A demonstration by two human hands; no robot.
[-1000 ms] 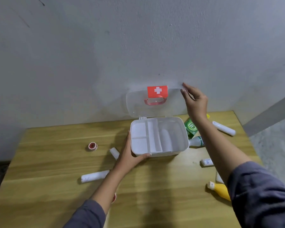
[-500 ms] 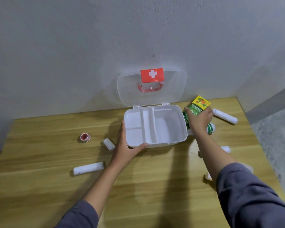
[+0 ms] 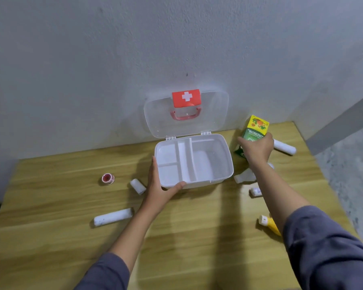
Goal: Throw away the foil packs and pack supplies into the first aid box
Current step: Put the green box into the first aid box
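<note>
The white first aid box (image 3: 221,173) stands open at the back of the wooden table (image 3: 176,237), its clear lid (image 3: 214,114) leaning against the wall; its compartments hold nothing. My left hand (image 3: 161,185) grips the box's front left corner. My right hand (image 3: 257,149) is closed around a green and yellow carton (image 3: 255,127) just right of the box, tilted up off the table. A white bottle (image 3: 244,176) lies under my right forearm.
White gauze rolls lie left of the box (image 3: 137,186), at the front left (image 3: 113,217) and at the far right (image 3: 284,147). A red tape roll (image 3: 107,178) lies at the left. A small tube (image 3: 255,191) and a yellow tube (image 3: 269,225) lie at the right.
My right hand left the lid, dropped to the green and yellow carton and closed on it, lifting it slightly. My left hand stayed on the box's corner.
</note>
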